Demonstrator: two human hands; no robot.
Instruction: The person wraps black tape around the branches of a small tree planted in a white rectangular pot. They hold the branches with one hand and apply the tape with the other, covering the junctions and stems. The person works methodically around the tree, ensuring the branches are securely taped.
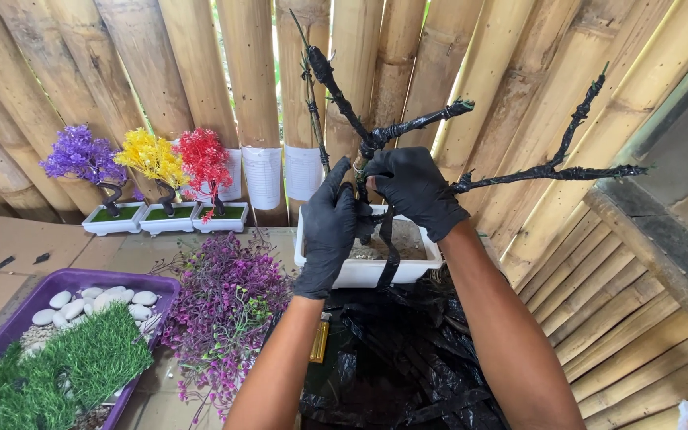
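Note:
Both my hands wear black gloves. My left hand [330, 227] and my right hand [416, 189] close around the trunk of a bare branched tree frame [408, 126] wrapped in glossy black tape. The frame stands in a white rectangular pot [360, 273] filled with pale sandy material. A loose strip of black tape [389, 251] hangs from the trunk down over the pot's front wall. Several black branches spread up and to the right, with green wire tips showing.
A purple tray [133, 283] at left holds white pebbles and green fake grass. Purple artificial foliage [224, 306] lies beside it. Three small finished trees, purple, yellow and red [205, 163], stand in white pots by the bamboo wall. Black plastic [396, 358] lies below the pot.

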